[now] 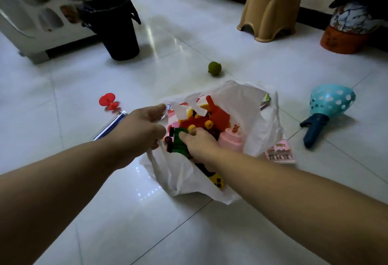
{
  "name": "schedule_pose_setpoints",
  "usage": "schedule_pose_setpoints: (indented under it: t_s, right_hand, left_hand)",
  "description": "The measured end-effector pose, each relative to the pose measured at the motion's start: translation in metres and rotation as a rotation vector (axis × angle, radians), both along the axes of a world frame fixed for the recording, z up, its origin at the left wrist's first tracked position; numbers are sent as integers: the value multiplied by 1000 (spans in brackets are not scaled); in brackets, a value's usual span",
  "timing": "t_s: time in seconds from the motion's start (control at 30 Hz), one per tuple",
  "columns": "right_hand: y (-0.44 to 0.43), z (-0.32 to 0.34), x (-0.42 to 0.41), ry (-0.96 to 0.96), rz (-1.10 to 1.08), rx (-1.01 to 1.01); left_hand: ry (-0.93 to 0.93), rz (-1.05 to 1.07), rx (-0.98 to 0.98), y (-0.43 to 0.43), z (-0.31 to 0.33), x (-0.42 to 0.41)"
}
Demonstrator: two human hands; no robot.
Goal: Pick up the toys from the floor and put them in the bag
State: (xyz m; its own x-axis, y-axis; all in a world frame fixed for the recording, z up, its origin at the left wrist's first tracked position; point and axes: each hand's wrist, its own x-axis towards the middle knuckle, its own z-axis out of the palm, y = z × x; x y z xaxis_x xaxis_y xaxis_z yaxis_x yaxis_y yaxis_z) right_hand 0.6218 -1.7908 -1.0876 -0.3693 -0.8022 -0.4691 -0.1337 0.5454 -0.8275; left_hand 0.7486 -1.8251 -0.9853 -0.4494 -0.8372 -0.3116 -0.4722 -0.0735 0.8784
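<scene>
White plastic bag (241, 105) held open on the floor (189, 222), with your right hand (199, 145) inside it.
Your left hand (142, 126) pinches the bag's left rim. Your right hand's fingers lie on a green block (178, 143) among the bagged toys, and I cannot tell whether they grip it. The teal catcher (329, 105) lies well apart to the right, handle toward you, nearer your right hand.

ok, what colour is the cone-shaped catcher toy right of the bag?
Catcher toy: teal perforated cone, dark blue handle; head view.
</scene>
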Motion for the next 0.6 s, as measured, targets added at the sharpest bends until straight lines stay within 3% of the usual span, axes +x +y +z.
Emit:
schedule_pose_setpoints:
  t_s: [0.2,0.37,0.47,0.6]
  right_hand:
    - [9,-8,8,96,116,-212]
    - [103,-33,-45,514,175,-509]
    - [161,-63,-101,863,217,-436]
    - [181,-74,-156,991,54,-81]
  left_hand:
    - [-8,27,-7,-3,-2,5]
    - [33,45,-14,-3,-6,-2]
    - [11,48,-38,-1,-10,-11]
    - [43,85,-37,3,-14,-19]
